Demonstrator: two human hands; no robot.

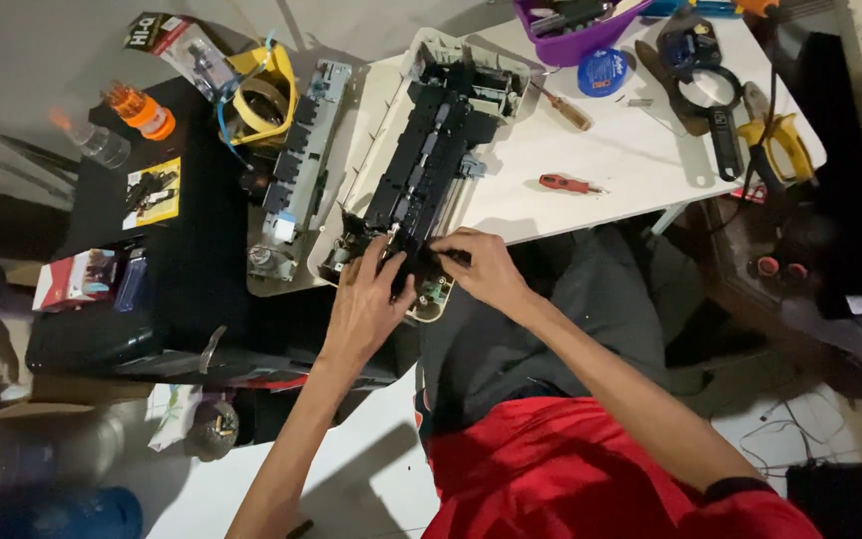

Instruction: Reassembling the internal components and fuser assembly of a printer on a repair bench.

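— Where do we have our hands?

— Both sit at the near end of the opened printer mechanism (421,170), which lies lengthwise on the white desk (591,150) and hangs a little over its near edge. Our left hand (369,304) presses on the black carriage part with fingers spread; our right hand (483,268) pinches a small black piece at the same end.

— What crowds us?

— Just left of the mechanism lies a detached grey assembly (296,170) with circuit boards, touching the pale housing. Beyond it we see a roll of yellow tape (263,92), an orange-capped bottle (142,110) and a red box (77,279) on a black printer body (192,289). To the right, a red screwdriver (566,184) and a wooden-handled screwdriver (563,108) lie clear of our hands, near a round blue tin (603,72). A purple tray (571,30) stands at the far edge, and yellow-handled pliers (775,145) at the right corner.

— And the room?

— It is dim; we sit on a pale tiled floor (371,479), our red shirt (591,469) low in view, cables at the right.
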